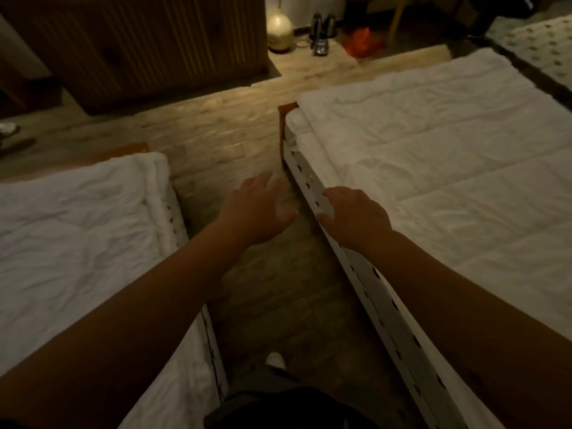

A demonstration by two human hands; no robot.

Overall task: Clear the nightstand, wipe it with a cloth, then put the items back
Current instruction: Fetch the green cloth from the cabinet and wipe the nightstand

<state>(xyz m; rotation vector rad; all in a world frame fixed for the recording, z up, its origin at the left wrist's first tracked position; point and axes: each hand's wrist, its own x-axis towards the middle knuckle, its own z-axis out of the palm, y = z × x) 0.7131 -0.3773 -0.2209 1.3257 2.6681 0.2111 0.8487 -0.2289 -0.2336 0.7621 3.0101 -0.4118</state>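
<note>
Both arms stretch forward over the aisle between two beds. My left hand (258, 209) hovers palm down above the wooden floor, fingers spread, holding nothing. My right hand (356, 216) is also palm down with fingers apart, over the edge of the right bed, and holds nothing. No nightstand and no cloth show in this view.
A white-quilted bed (77, 230) lies at the left and another (448, 156) at the right, with a narrow strip of wooden floor (223, 144) between. A dark wooden cabinet (139, 48) stands at the back. A glowing round lamp (279, 27), a kettle (322, 32) and an orange bag (362, 41) sit on the far floor.
</note>
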